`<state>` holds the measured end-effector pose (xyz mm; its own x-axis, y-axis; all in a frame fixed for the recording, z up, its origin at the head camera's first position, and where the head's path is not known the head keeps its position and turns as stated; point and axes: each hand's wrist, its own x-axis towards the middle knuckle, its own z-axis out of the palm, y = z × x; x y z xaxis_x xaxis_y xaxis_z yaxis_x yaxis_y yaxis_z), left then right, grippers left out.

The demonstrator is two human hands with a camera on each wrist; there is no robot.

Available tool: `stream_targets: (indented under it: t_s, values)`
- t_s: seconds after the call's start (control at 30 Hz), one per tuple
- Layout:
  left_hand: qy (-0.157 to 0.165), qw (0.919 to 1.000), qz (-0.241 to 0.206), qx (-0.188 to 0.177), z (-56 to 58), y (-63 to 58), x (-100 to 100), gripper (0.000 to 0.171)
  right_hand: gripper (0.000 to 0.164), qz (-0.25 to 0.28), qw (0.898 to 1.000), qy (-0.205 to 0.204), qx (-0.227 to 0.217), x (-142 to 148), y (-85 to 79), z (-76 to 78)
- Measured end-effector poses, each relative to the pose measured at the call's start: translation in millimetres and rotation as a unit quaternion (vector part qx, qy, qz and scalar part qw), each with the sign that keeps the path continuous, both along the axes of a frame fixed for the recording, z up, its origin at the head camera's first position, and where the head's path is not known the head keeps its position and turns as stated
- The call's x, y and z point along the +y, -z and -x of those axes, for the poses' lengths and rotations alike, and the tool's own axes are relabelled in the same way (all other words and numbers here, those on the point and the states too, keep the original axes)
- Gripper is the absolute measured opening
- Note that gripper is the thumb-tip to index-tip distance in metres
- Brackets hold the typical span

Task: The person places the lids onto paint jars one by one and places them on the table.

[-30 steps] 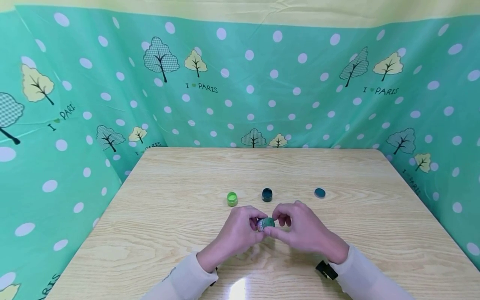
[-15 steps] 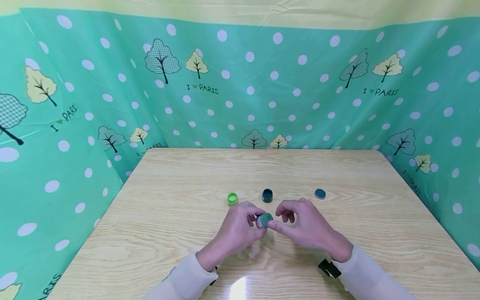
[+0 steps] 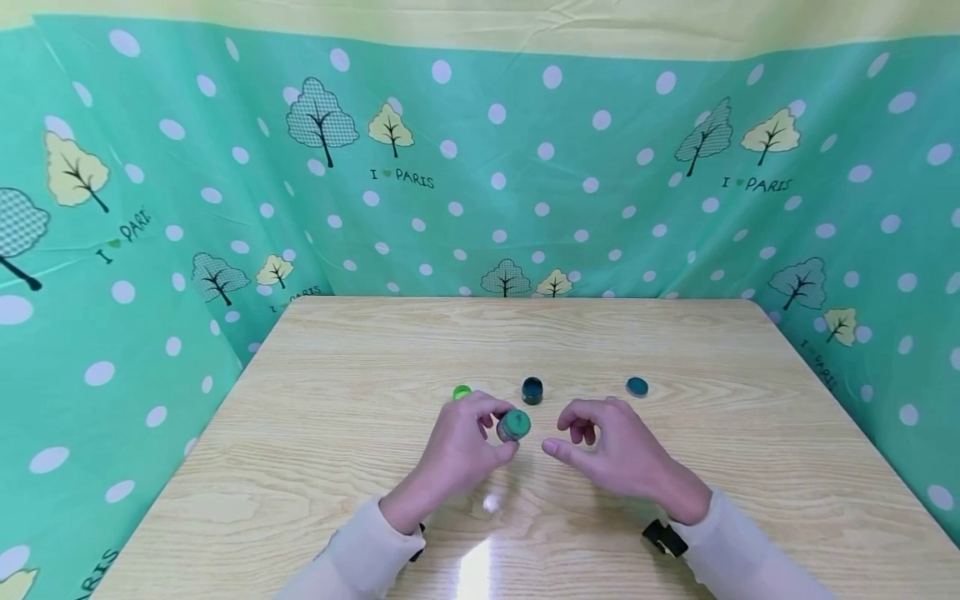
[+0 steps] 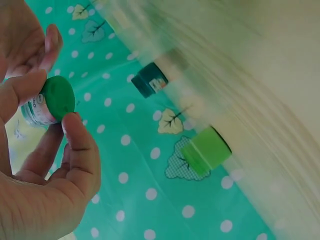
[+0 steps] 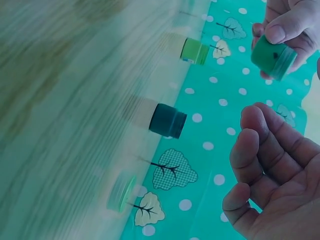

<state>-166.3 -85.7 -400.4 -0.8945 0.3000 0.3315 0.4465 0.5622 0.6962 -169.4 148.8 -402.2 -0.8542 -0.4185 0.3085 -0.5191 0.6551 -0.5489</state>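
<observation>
My left hand (image 3: 467, 437) pinches a small paint jar (image 3: 513, 425) between thumb and fingers, above the table. A green top and a pale printed label show on this jar (image 4: 52, 100) in the left wrist view. To its right my right hand (image 3: 615, 446) hovers, fingers loosely bent, apart from the jar and holding nothing. Beyond the hands stands an open dark teal jar (image 3: 532, 391). Partly hidden behind my left hand is a light green jar (image 3: 461, 391), seen whole in the left wrist view. A round teal lid (image 3: 637, 387) lies flat farther right.
The pale wooden table (image 3: 360, 350) stretches out on both sides of the hands. A green dotted curtain with printed trees (image 3: 480, 167) hangs behind and beside it. Black straps (image 3: 664, 538) sit at the wrists over light sleeves.
The right thumb has come off the held jar, leaving a gap. The left hand has moved up and left with the jar, tilting its green top more upward and covering part of the light green jar.
</observation>
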Motion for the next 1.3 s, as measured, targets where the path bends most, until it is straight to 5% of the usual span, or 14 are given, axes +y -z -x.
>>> stream_targets:
  t_s: [1.0, 1.3]
  values:
    - [-0.125, 0.9912, 0.040, 0.013, 33.7, -16.0, -67, 0.026, 0.062, -0.070, 0.991, 0.048, 0.108, 35, 12.7, 0.2]
    - [-0.152, 0.9855, 0.069, -0.029, 50.5, -12.5, -81, 0.026, 0.064, -0.078, 0.988, 0.060, 0.120, 46, 14.6, -4.1]
